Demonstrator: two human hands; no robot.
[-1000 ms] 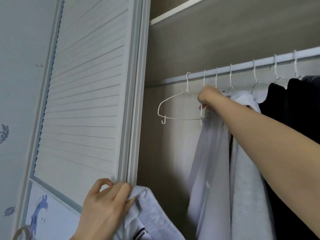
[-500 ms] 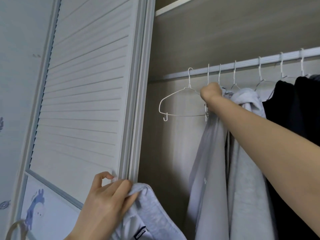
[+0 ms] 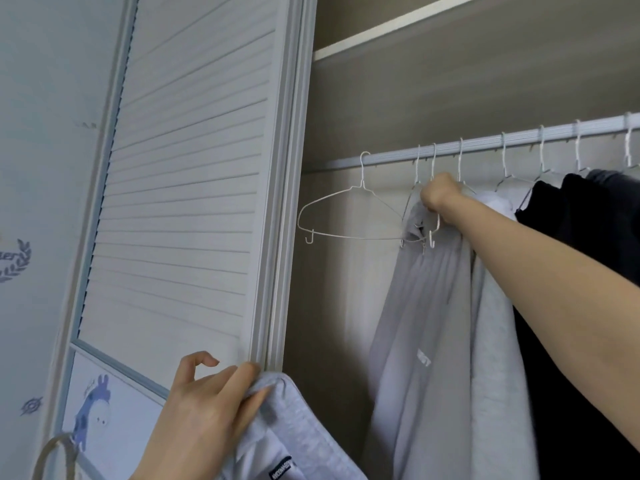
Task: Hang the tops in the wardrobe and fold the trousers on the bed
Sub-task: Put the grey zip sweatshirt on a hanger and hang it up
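My right hand (image 3: 439, 197) reaches up to the wardrobe rail (image 3: 485, 143) and grips a white wire hanger (image 3: 433, 230) beside a hanging light grey top (image 3: 422, 306). An empty white wire hanger (image 3: 346, 216) hangs on the rail just left of it. Low in the view, my left hand (image 3: 207, 417) pinches the neck of a grey top (image 3: 294, 434) with a small black label, held in front of the wardrobe door edge. A pale grey hooded top (image 3: 495, 341) and black garments (image 3: 581, 271) hang further right.
A white louvred wardrobe door (image 3: 180, 188) stands at the left, with a cartoon-printed panel (image 3: 100, 410) below it. A shelf (image 3: 398, 26) runs above the rail. Several wire hanger hooks line the rail. A looped beige handle (image 3: 52, 455) shows at the bottom left.
My right hand stays at the hanger by the light grey top while the view shifts a little. The left hand's fingers have spread slightly on the grey top's neck.
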